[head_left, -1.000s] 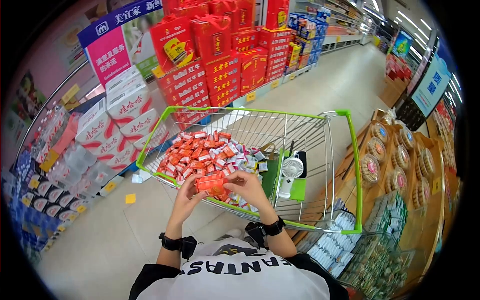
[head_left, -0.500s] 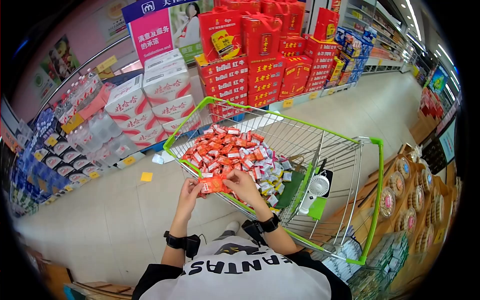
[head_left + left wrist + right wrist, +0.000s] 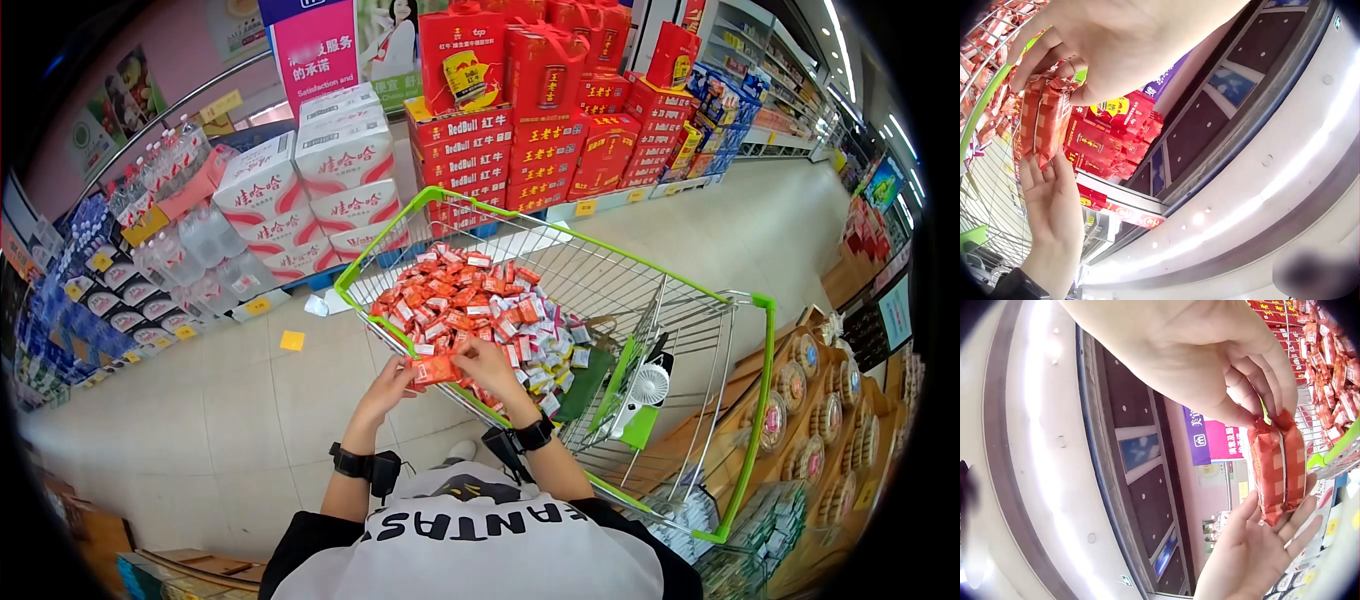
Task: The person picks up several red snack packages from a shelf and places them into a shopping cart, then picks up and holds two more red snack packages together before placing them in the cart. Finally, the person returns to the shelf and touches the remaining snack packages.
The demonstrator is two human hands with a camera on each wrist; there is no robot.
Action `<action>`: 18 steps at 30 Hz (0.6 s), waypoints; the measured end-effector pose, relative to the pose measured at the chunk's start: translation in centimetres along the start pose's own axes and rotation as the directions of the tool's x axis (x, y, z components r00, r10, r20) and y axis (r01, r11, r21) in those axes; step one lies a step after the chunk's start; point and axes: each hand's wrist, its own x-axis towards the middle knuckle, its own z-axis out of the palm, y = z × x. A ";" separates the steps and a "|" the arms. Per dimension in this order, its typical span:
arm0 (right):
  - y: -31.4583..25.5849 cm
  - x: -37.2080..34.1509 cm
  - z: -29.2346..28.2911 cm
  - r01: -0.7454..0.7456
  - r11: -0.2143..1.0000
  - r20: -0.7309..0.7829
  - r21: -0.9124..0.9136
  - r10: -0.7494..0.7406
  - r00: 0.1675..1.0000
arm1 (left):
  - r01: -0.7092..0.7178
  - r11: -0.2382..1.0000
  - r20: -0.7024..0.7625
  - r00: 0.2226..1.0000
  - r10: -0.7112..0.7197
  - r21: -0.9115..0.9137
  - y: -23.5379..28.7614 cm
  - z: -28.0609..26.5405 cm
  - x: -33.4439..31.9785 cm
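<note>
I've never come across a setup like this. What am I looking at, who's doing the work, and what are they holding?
There's no robot here: a person works with bare hands. The widest picture comes from a camera worn on the head, looking forward and down. The other two come from wrist cameras, so each shows its own hand large at the top and the other hand below.

The left hand and right hand hold one red packet between them, at opposite ends. Beyond is a shopping cart with a heap of small red packs, whitish packs next to them, and a small white fan. Behind the cart stand stacked red boxes.
</note>
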 end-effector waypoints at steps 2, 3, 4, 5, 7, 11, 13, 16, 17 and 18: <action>0.3 0.4 0.0 -0.043 0.999 -0.022 0.024 0.044 0.999 | 0.011 1.000 0.018 1.000 -0.010 -0.016 0.2 -0.2 0.7; 0.5 0.7 0.1 -0.044 0.999 -0.029 0.024 0.045 0.999 | 0.020 0.999 0.034 0.999 -0.019 -0.031 0.4 -0.3 1.1; 0.7 0.9 0.1 -0.029 0.999 -0.064 -0.029 0.027 0.998 | 0.019 0.999 0.041 0.999 -0.018 -0.028 0.4 -0.4 1.5; 0.9 1.0 0.2 -0.018 0.996 -0.097 -0.082 0.010 0.995 | 0.014 0.999 0.044 0.999 -0.012 -0.047 0.1 -0.4 2.0; 0.9 1.3 0.1 -0.030 0.997 -0.106 -0.068 0.023 0.994 | 0.013 0.998 0.051 0.999 -0.010 -0.066 -0.2 -0.5 2.9; 2.4 2.6 0.1 -0.033 0.996 -0.117 -0.086 0.023 0.993 | 0.071 0.989 0.068 0.996 -0.062 -0.130 -0.2 -0.8 4.3; 1.5 3.1 -0.1 0.004 0.995 -0.145 -0.095 -0.018 0.989 | 0.095 0.988 0.071 0.994 -0.087 -0.124 0.4 -1.1 5.4; -0.1 4.6 -0.5 0.034 0.996 -0.184 -0.085 -0.049 0.982 | -0.050 0.991 0.083 0.995 0.061 -0.127 1.4 -1.8 8.0; -0.6 5.5 -0.8 0.035 0.997 -0.198 -0.068 -0.048 0.979 | -0.108 0.987 0.071 0.991 0.117 -0.122 1.9 -2.0 9.2; -1.0 6.4 -0.9 0.032 0.997 -0.198 -0.065 -0.044 0.979 | -0.103 0.987 0.072 0.991 0.112 -0.120 3.0 -2.2 10.1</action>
